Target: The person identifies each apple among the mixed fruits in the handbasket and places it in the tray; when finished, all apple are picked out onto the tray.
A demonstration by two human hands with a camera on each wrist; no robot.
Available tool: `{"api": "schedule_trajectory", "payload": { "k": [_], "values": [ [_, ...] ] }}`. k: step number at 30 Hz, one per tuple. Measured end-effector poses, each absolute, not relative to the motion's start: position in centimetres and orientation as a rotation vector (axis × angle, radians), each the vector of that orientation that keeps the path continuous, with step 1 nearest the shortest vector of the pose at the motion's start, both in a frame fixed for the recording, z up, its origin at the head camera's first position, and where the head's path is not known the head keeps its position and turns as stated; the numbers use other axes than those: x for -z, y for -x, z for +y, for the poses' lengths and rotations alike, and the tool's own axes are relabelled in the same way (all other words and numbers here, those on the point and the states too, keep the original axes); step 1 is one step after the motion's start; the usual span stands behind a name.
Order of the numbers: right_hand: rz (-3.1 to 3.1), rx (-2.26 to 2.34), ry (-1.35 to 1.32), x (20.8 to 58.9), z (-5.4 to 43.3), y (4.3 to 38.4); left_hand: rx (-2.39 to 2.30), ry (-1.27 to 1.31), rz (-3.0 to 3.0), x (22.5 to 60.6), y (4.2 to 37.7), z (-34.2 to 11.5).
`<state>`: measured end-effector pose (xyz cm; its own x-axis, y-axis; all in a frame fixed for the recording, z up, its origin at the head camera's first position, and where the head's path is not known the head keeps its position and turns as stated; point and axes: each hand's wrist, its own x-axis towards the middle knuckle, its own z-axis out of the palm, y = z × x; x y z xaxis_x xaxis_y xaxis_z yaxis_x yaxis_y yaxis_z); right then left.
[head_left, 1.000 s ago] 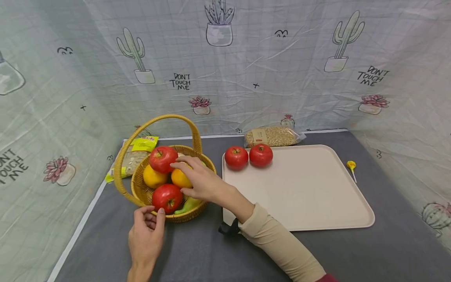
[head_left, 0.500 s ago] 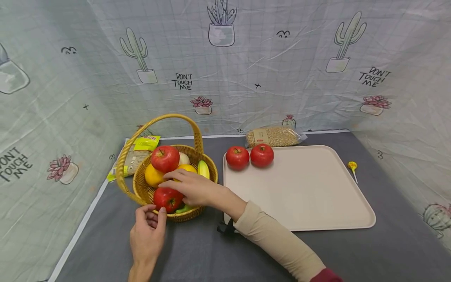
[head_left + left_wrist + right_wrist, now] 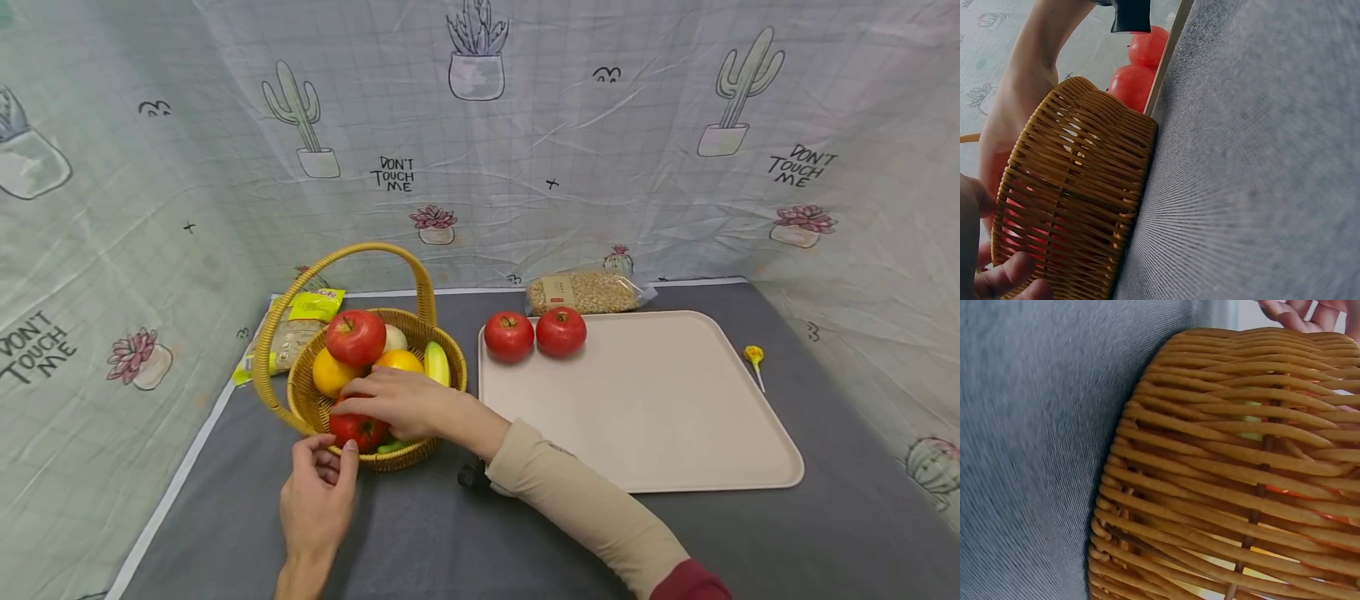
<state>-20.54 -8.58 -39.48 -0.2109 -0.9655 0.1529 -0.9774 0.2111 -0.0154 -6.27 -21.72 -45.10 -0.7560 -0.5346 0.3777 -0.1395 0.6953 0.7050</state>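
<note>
A yellow woven basket (image 3: 453,364) with a tall arched handle stands left of the middle, filled with fruit. My left hand (image 3: 318,500) holds its near rim; in the left wrist view fingertips (image 3: 1007,275) lie against the woven outer wall. Reaching in from the right, my right hand (image 3: 408,404) grips the front red apple (image 3: 356,431) from above, its fingers curled over the top and hiding part of it. Behind are another red apple (image 3: 356,337), an orange fruit (image 3: 332,373), a second orange fruit (image 3: 400,361), a banana-like yellow-green fruit (image 3: 437,364) and a pale round item (image 3: 394,337).
Right of the basket lies a beige tray (image 3: 645,408), with two red apples (image 3: 536,333) at its back left corner. Behind it is a clear bag of grains (image 3: 592,292). A yellow packet (image 3: 300,325) lies behind the basket, and a yellow lollipop (image 3: 753,357) right of the tray.
My right hand has moved from above the rear orange fruit towards the front apple and closed over it, uncovering the yellow-green fruit. My left hand has stayed at the rim.
</note>
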Motion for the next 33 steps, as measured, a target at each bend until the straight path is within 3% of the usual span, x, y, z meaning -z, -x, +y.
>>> {"api": "schedule_trajectory", "payload": {
  "k": [19,33],
  "values": [
    [-2.194,0.157,-1.899,40.5,-9.6,21.5,0.897,-0.524,-2.348,45.0,6.2,-21.7],
    [-2.197,0.050,-1.919,40.4,-9.6,21.5,0.905,-0.493,-2.290,45.1,6.3,-21.9]
  ]
}}
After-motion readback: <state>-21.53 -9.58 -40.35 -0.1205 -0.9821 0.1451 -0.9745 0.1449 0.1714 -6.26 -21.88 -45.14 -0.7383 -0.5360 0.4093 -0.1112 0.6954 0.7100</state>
